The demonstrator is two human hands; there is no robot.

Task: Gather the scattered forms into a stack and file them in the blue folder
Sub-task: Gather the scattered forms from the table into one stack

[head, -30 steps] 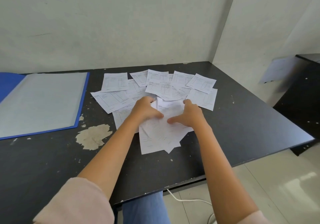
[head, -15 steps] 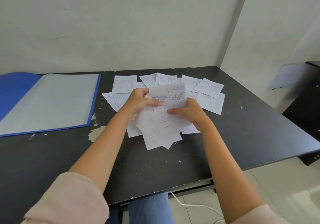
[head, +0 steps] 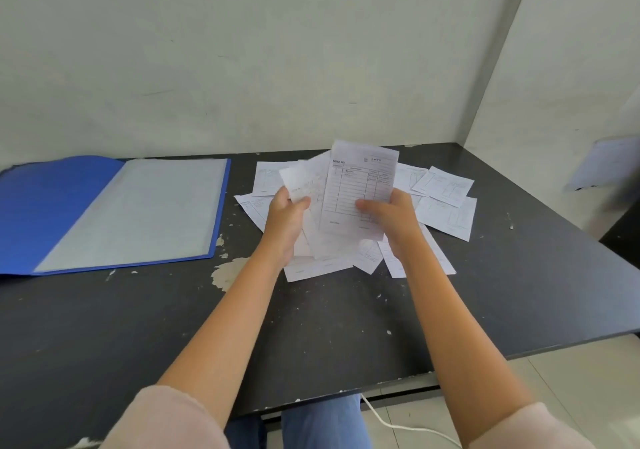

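**Gathering under way, filing not yet begun**

Both hands are holding up a loose sheaf of forms (head: 356,195) above the worktop (head: 346,327). The left hand (head: 285,220) is gripping the sheaf's left edge with its thumb pressing on top, while the right hand (head: 391,216) is pinching the front sheet at its right side. The sheets in the sheaf are lying fanned and uneven, so squaring them into a stack appears to be still ahead.

Many more scattered forms (head: 446,206) are lying overlapped on the worktop beneath and beyond the hands, so I judge the gathering well short of finished. The blue folder (head: 52,206) is lying open, well apart to the left, showing a pale inner sleeve with nothing visibly filed in it.

The forms are small white slips printed with ruled tables, thin and slightly curling.
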